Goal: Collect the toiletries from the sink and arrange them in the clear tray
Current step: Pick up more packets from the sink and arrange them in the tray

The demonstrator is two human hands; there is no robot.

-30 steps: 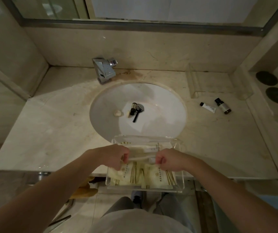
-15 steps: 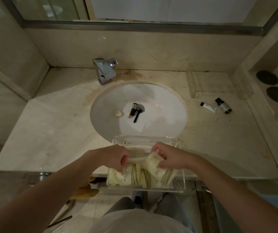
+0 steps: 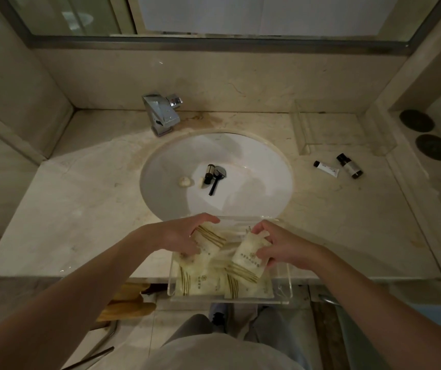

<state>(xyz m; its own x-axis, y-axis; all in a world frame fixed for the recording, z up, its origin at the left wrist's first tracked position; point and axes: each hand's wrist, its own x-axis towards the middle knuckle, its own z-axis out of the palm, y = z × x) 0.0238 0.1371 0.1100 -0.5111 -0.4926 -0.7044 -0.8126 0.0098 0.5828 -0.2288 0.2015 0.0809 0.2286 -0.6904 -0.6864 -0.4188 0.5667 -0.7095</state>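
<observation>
**Two hands sorting packets in a clear tray at a bathroom sink**

Seen from above, a clear tray sits at the near edge of a beige stone counter, at 6 o'clock from the round white sink, and overhangs the counter's front. It holds several cream packets with olive stripes, lying flat and overlapping across its floor.

The left hand is at the tray's 9 o'clock side, fingers curled round one striped packet that is tilted up above the others. The right hand is at the 3 o'clock side, thumb and fingers pinching a second packet, also raised at a slant. The two held packets are near each other but apart.

In the sink bowl, close to the drain, lie a small dark bottle and a thin black stick-like item, just beside one another. A pale lump rests at 9 o'clock from them; what it is cannot be told.

A chrome tap stands at 11 o'clock from the sink. At 3 o'clock, well apart from the bowl, a small white tube and a dark-capped bottle lie on the counter side by side. Behind them is a second clear holder, seemingly with nothing in it.
</observation>
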